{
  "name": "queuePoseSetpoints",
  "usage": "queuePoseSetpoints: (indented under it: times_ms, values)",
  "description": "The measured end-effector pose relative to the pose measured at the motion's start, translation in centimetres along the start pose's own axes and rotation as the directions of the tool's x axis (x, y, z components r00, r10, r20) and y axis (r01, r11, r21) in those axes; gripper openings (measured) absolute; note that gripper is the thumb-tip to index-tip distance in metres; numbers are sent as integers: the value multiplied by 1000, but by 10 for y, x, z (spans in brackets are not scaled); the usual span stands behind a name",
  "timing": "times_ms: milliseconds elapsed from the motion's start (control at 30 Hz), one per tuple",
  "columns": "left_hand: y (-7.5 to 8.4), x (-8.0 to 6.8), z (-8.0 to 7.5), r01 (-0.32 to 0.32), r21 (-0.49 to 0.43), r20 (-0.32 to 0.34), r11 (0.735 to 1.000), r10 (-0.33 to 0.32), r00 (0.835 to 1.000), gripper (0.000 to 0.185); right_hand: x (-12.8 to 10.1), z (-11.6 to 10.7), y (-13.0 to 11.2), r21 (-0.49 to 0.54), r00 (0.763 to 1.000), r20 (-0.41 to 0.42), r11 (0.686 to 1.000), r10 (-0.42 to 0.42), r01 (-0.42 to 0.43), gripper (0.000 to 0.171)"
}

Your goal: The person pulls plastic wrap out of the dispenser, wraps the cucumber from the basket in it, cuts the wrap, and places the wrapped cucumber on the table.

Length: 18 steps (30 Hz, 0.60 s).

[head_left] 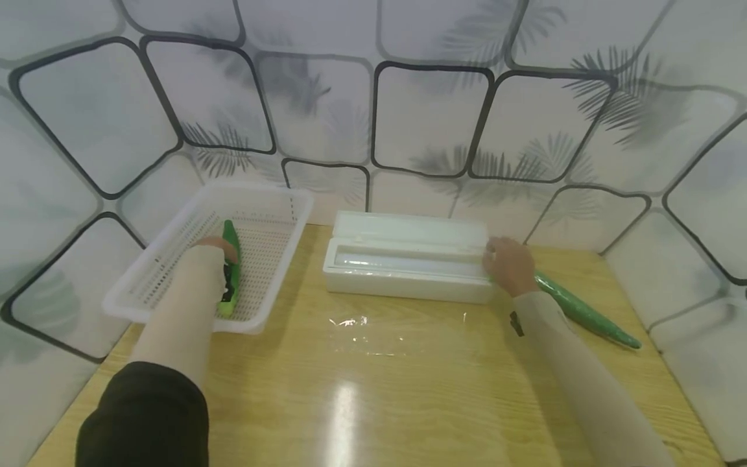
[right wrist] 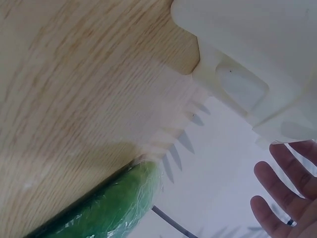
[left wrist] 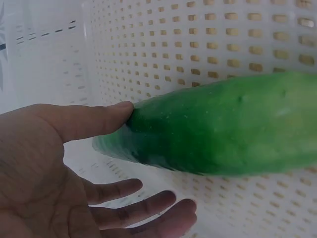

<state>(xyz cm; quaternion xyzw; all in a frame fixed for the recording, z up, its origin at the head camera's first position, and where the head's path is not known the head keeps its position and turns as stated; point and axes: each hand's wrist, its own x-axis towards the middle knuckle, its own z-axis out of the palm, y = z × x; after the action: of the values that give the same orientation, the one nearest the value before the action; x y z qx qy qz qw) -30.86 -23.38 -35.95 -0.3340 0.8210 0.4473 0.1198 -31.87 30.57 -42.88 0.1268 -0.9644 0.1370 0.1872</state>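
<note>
A green cucumber (head_left: 231, 275) lies in a white perforated basket (head_left: 274, 285). My left hand (head_left: 217, 248) reaches into the basket over it; in the left wrist view the thumb (left wrist: 116, 116) touches the cucumber (left wrist: 213, 126) near its narrow end while the other visible fingers stand apart below. A long white cling film dispenser (head_left: 408, 288), its lid raised at the back, sits mid-table. My right hand (head_left: 510, 264) is at its right end. In the right wrist view its loosely extended fingers (right wrist: 280, 181) meet the dispenser's edge (right wrist: 277, 54).
To the right of my right hand lies a second cucumber (head_left: 589, 318), covered in clear film. Clear, shiny film (head_left: 367, 337) spreads over the wooden table (head_left: 280, 402) before the dispenser. A patterned wall (head_left: 432, 123) closes off the back and sides.
</note>
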Motion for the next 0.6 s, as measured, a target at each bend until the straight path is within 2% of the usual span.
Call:
queuePoseSetpoints:
  times_ms: [100, 200, 433, 600]
  values:
    - [3, -14, 3, -8, 37, 3, 999, 8, 1000, 74, 0, 0, 0, -10, 1000, -8, 1000, -20, 20, 13]
    - [3, -16, 5, 8, 63, 12, 998, -8, 1000, 77, 1, 1, 1, -16, 1000, -6, 999, -29, 29, 13]
    - [-9, 31, 8, 81, 30, 3, 996, -81, 997, 94, 2, 1, 4, -21, 999, 17, 999, -34, 34, 15]
    - [-10, 28, 10, 116, -37, 6, 993, -116, 993, 96, 1, 0, 4, -19, 998, -12, 997, -69, 69, 12]
